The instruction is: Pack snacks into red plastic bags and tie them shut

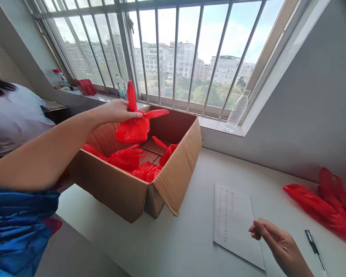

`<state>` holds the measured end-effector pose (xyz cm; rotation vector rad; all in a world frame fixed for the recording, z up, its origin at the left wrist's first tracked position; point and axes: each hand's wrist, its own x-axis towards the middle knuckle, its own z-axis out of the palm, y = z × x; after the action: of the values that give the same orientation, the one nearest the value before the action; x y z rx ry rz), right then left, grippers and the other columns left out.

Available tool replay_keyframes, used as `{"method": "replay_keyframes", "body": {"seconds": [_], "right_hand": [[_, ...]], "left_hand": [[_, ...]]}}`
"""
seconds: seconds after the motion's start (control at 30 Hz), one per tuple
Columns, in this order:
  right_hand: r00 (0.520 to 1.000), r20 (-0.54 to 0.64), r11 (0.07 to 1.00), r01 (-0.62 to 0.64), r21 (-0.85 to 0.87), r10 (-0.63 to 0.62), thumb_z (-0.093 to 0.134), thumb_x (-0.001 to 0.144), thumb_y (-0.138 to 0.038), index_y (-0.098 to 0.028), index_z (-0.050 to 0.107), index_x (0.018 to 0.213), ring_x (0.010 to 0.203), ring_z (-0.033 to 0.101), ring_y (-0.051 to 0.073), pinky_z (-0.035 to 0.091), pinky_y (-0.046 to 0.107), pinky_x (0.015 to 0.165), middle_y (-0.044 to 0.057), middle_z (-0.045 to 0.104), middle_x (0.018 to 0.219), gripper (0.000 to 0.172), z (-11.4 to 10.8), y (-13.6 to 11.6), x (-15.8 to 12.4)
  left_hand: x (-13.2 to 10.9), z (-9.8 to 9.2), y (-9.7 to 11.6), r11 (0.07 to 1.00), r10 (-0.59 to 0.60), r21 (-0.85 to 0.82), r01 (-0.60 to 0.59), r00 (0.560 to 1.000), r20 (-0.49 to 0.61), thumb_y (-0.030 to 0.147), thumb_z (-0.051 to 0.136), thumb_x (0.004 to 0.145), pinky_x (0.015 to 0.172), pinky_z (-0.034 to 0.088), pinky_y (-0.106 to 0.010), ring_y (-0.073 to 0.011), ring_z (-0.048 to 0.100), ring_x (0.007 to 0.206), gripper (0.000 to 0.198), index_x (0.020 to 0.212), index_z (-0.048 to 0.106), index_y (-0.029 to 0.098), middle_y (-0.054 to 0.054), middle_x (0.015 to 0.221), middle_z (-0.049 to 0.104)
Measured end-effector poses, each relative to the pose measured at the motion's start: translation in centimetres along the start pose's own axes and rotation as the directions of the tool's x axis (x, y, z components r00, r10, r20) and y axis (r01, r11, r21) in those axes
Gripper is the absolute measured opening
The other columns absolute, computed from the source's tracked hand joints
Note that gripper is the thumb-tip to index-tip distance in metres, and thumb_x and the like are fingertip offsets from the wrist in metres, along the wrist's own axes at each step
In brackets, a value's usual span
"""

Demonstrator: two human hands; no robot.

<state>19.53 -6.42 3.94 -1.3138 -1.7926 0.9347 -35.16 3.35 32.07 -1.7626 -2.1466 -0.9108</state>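
My left hand (118, 110) is closed on the knotted neck of a filled red plastic bag (132, 130), holding it over the open cardboard box (109, 198). Its two handle ends stick out past my fingers. Inside the box lie several more red plastic bags (127, 158); what they contain is hidden. My right hand (273, 236) hovers at the right edge of a white sheet of paper (235, 223) with rows of small marks. Its fingers are curled together, and whether anything is between them cannot be made out.
Right of the paper lie a black pen (314, 244) and a pile of red plastic bags (323, 207) on the white table (187, 242). An empty clear bottle (238, 111) stands on the sill of the barred window. A person in a white shirt (15, 119) is at the left.
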Motion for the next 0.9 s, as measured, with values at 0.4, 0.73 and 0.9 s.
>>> {"method": "replay_keyframes", "body": {"seconds": [0.4, 0.73, 0.9], "right_hand": [[0.996, 0.070, 0.998, 0.050, -0.047, -0.046, 0.056, 0.090, -0.058, -0.023, 0.072, 0.069, 0.064, 0.066, 0.022, 0.057, 0.027, 0.058, 0.006, 0.066, 0.067, 0.043, 0.8, 0.1, 1.2], [0.999, -0.040, 1.000, -0.004, 0.009, 0.004, 0.056, 0.091, -0.058, -0.023, 0.071, 0.071, 0.068, 0.064, 0.022, 0.053, 0.028, 0.062, 0.005, 0.066, 0.072, 0.043, 1.4, -0.4, 0.0], [0.997, 0.068, 0.998, 0.042, -0.056, -0.038, 0.053, 0.094, -0.055, -0.024, 0.072, 0.076, 0.071, 0.066, 0.021, 0.053, 0.027, 0.065, 0.005, 0.068, 0.074, 0.040, -0.3, 1.6, -0.1]], "left_hand": [[1.8, 8.2, 1.7, 0.975, -0.029, 0.176, -0.134, 0.711, 0.702, 0.050, 0.061, 0.086, 0.074, 0.057, -0.021, -0.0097, 0.072, 0.067, 0.052, 0.062, 0.058, 0.004, -0.002, 0.067, 0.072], [1.4, 7.7, 2.3, 0.985, 0.104, 0.028, -0.173, 0.706, 0.701, 0.036, 0.064, 0.088, 0.078, 0.058, -0.020, -0.0039, 0.063, 0.052, 0.029, 0.092, 0.070, 0.008, 0.009, 0.064, 0.072], [-1.7, 3.3, 6.1, 0.970, 0.223, -0.147, -0.192, 0.947, 0.233, 0.049, 0.056, 0.084, 0.077, 0.060, -0.021, -0.0105, 0.073, 0.076, 0.032, 0.098, 0.073, 0.024, 0.007, 0.088, 0.078]]}}
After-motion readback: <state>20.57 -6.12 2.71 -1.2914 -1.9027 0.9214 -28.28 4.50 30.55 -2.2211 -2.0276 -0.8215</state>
